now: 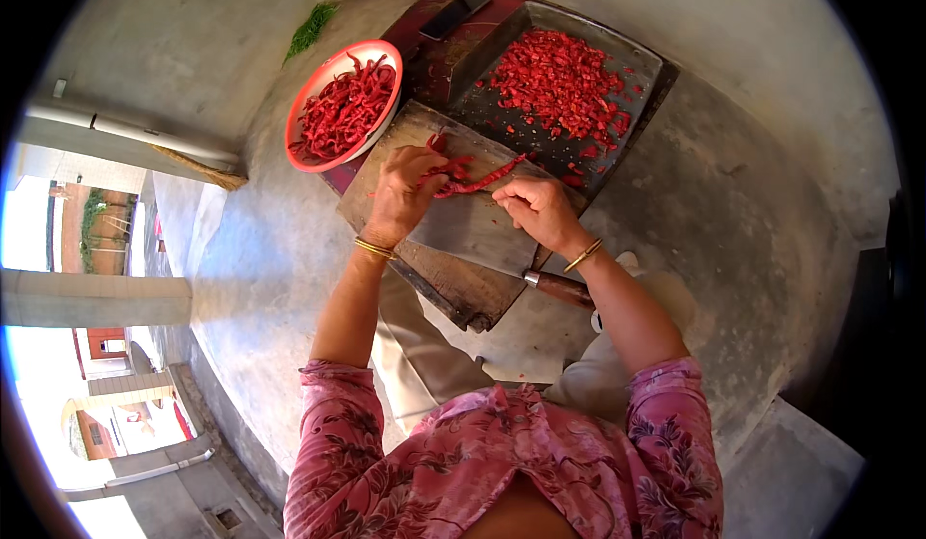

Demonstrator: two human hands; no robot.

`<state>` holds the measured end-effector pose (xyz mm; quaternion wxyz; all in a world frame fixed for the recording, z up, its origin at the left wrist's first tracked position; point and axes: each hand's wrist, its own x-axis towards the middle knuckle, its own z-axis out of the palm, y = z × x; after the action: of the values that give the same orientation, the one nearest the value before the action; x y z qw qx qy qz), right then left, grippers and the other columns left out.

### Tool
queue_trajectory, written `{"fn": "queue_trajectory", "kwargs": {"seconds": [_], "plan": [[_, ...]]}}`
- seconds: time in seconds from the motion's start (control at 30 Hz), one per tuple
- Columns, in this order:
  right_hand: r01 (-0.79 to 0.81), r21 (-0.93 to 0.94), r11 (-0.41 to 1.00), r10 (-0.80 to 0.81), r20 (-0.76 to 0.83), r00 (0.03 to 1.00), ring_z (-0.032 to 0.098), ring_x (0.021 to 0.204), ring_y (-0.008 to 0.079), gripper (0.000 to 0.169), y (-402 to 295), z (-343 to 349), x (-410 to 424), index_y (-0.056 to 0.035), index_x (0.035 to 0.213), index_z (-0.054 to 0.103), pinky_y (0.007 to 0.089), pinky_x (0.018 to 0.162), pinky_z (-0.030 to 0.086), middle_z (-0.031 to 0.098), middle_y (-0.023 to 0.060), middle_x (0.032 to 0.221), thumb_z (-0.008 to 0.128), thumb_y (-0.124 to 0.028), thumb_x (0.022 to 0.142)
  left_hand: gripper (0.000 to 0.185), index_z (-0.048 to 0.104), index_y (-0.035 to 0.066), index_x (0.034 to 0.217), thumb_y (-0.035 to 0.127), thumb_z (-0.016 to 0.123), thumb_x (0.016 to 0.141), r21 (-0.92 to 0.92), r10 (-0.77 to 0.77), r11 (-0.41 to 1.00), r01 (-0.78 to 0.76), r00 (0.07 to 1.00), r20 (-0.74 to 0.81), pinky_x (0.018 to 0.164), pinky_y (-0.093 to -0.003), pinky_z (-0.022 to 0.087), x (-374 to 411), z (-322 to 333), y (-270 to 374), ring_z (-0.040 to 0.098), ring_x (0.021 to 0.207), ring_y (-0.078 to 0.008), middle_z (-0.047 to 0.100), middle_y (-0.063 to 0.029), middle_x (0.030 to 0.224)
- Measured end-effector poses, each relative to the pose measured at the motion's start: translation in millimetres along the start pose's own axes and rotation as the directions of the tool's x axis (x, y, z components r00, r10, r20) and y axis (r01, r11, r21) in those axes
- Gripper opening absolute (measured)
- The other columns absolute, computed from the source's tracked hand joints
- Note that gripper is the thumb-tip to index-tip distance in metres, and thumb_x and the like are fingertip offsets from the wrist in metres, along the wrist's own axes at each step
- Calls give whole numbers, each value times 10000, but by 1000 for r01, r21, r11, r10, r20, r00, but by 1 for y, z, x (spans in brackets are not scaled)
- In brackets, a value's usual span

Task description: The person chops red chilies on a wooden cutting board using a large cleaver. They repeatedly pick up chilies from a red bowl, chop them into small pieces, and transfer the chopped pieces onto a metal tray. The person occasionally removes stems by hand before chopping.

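My left hand (406, 190) is over the wooden cutting board (376, 170), its fingers closed around several long red chili peppers (457, 170). One wrinkled chili (499, 175) stretches from that bunch towards my right hand (539, 210). The right hand's fingers are curled near the bunch; whether they pinch something small cannot be seen. Below both hands, a broad cleaver blade (474, 235) lies flat on the board. Its wooden handle (564, 289) sticks out at the right, partly under my right forearm, and neither hand grips it.
Beyond the board, a dark metal tray (477, 115) holds chopped red chili (561, 79). At the left, a red-rimmed basin (293, 123) contains whole chilies (347, 108). A phone (456, 14) lies on the red table (405, 25). Greens (311, 30) and a broom (206, 170) are farther left.
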<state>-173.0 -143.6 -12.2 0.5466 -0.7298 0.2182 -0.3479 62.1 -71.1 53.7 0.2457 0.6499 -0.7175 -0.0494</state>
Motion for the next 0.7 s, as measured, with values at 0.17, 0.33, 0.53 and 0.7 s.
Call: {"fn": "queue_trajectory", "kwargs": {"seconds": [0.17, 0.33, 0.53, 0.7], "plan": [[-139, 120, 983, 141, -12, 990, 606, 583, 87, 168, -10, 2, 4, 39, 987, 675, 237, 501, 480, 678, 81, 819, 569, -27, 874, 163, 676, 82, 882, 178, 628, 759, 475, 125, 868, -144, 990, 72, 933, -458, 338, 17, 56, 36, 505, 1029, -273, 594, -89, 958], [-270, 184, 945, 276, -6, 961, 585, 548, 70, 193, -4, -1, 5, 33, 1034, 669, 216, 438, 456, 663, 59, 786, 609, -103, 911, 169, 597, 22, 911, 114, 564, 774, 350, 154, 930, -109, 982, -105, 914, -435, 364, 19, 60, 43, 539, 925, -300, 582, -122, 900], [-125, 426, 896, 187, -107, 976, 610, 600, 86, 270, -8, -1, 7, 48, 1099, 652, 204, 466, 488, 657, 45, 780, 615, -180, 958, 126, 576, 45, 910, 131, 643, 846, 59, 193, 980, -188, 974, -115, 605, -416, 486, 2, 56, 65, 604, 708, -323, 575, -116, 798], [-88, 461, 883, 203, -206, 957, 632, 621, 117, 238, -1, -5, 4, 26, 1049, 668, 221, 479, 502, 675, 81, 820, 588, -186, 976, 260, 601, 54, 1078, 119, 662, 834, -12, 147, 989, -149, 985, -93, 666, -408, 497, -3, 58, 70, 617, 760, -316, 598, -119, 827]]}}
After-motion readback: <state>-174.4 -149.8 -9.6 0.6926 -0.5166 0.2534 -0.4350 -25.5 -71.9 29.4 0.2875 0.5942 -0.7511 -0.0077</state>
